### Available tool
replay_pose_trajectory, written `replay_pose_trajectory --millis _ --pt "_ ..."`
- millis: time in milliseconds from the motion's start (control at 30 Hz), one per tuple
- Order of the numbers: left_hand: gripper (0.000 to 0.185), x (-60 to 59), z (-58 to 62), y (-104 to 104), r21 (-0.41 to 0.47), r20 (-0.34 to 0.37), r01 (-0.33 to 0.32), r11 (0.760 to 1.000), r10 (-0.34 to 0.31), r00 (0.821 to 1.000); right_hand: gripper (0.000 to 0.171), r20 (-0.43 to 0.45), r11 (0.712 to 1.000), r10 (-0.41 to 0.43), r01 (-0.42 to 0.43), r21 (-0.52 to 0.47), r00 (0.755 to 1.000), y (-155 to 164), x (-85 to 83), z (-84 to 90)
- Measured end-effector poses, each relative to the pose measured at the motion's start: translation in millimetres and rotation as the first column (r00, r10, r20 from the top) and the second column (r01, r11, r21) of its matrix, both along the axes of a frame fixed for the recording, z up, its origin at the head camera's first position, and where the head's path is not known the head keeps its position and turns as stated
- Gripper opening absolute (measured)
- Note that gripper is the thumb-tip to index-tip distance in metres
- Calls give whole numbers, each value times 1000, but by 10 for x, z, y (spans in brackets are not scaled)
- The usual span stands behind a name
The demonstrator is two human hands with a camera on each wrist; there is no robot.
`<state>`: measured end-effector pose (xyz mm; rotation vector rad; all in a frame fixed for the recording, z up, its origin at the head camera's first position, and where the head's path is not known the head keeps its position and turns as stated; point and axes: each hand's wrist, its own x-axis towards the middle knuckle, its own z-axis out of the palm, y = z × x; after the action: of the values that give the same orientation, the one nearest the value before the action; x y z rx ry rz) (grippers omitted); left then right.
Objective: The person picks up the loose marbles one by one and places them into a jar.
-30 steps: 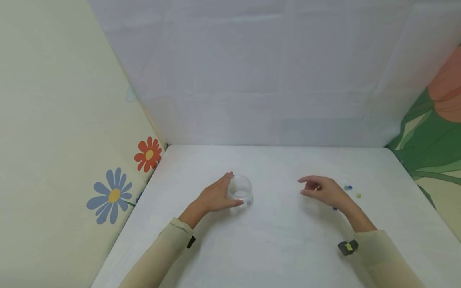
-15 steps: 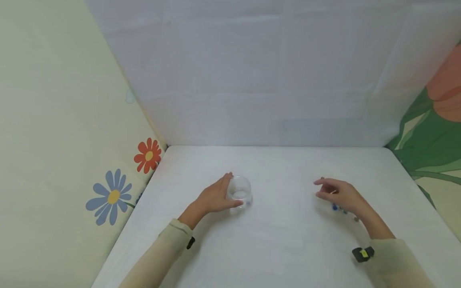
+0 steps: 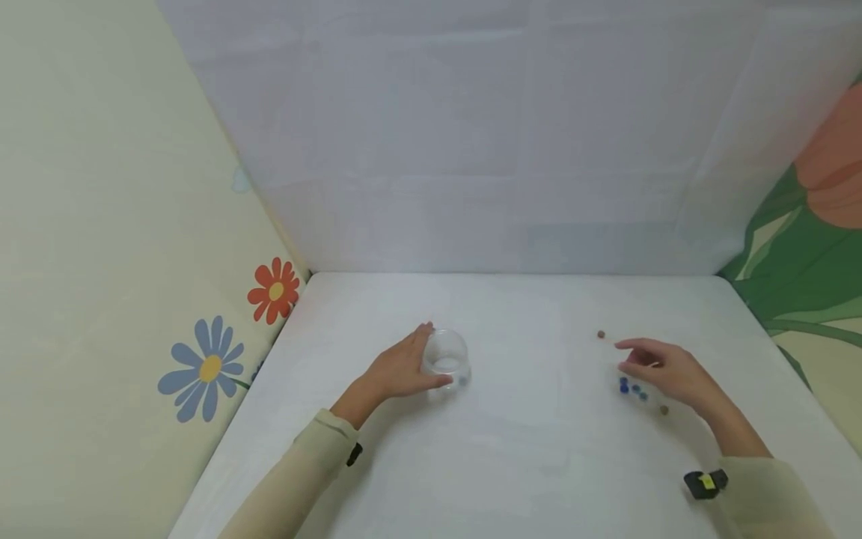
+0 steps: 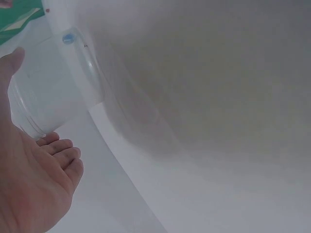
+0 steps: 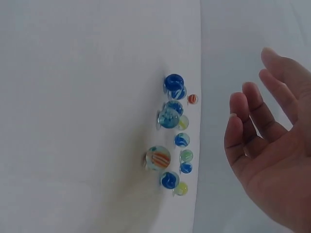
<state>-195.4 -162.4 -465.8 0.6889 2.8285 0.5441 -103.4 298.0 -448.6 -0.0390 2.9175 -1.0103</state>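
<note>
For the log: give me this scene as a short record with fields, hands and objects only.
left hand: holds the clear plastic cup from the side, thumb and fingers round its wall
cup: upright on the white table, open top; a blue marble shows by its base
right hand: holds nothing, fingers relaxed, above the marbles
marbles: a loose cluster on the table, mostly blue, some green, yellow, orange-striped
stray marbles: two brownish ones apart from the cluster

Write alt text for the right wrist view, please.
A cluster of glass marbles, mostly blue with some green, yellow and orange-striped ones, lies on a white table. The right hand hovers beside them, fingers relaxed and holding nothing.
</note>
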Motion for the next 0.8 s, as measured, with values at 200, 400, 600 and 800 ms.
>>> replay_pose_trajectory --millis 200,400,600,800 --pt "110 -2 1 -4 1 0 -2 1000 2 1000 54 -1 1000 -1 1 -8 1000 151 64 11" --pt "110 -3 16 -11 -3 -3 11 1000 -11 1000 56 8 1000 -17 17 -16 1000 308 110 16" --pt "110 -15 23 -21 5 1 9 1000 -9 1000 54 -1 999 -13 13 -42 1000 435 133 11" --pt "111 1 -6 -4 16 15 -9 1000 8 1000 56 30 999 -21 22 -24 999 576 151 -27"
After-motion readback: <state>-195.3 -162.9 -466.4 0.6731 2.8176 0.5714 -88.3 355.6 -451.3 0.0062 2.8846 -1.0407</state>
